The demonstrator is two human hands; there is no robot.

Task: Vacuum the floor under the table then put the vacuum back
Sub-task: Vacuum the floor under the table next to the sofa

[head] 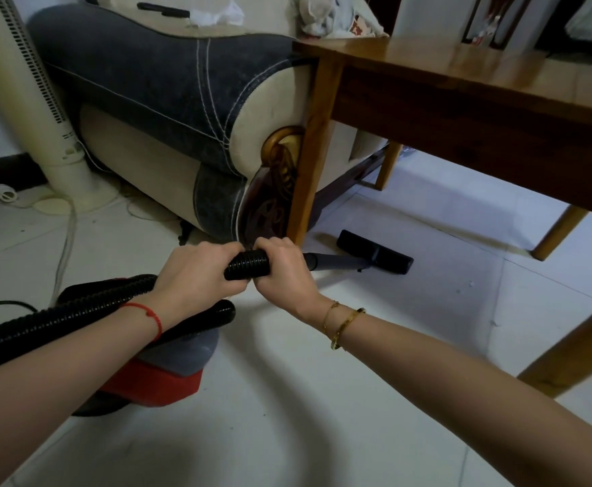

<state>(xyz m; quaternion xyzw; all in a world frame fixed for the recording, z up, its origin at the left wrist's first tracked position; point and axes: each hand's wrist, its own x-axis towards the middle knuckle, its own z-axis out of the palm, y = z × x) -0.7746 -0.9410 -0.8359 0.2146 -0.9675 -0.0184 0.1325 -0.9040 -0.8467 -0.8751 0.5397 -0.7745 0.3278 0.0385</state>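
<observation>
Hose (248, 264), black and ribbed, runs between both my hands near the middle of the view. My left hand (196, 272) is clenched around it from the 9 o'clock side, a red string on that wrist; my right hand (284, 272) is wrapped around it just beside the left, knuckles nearly touching, with gold bracelets on the wrist. From my right hand a grey wand (333, 262) leads toward 3 o'clock and ends in the black floor head (375, 252), which lies flat on the pale tiled floor (322, 398) just past the nearest table leg (313, 152), under the edge of the wooden table (463, 75) that fills the 1 to 3 o'clock area. The red and grey vacuum body (161, 377) sits on the floor at 7 o'clock, partly hidden by my left forearm, the hose looping back over it. A blue and cream sofa (154, 96) stands at 11 o'clock, its armrest touching the table leg, and a cream tower fan (24, 82) stands at 10 o'clock.
</observation>
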